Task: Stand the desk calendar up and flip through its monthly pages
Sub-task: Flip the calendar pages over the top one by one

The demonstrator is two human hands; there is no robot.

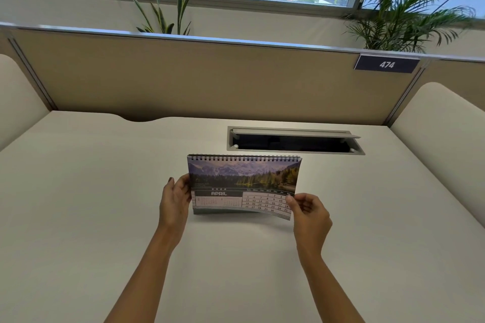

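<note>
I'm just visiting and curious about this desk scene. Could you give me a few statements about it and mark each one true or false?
1. The spiral-bound desk calendar shows April. True.
2. Only the left hand touches it. False: the right hand pinches the page's lower right corner too.
3. The blue number plate reads 474. True.
4. The grey cable hatch in the white desk is shut. False: its lid is open.
</note>
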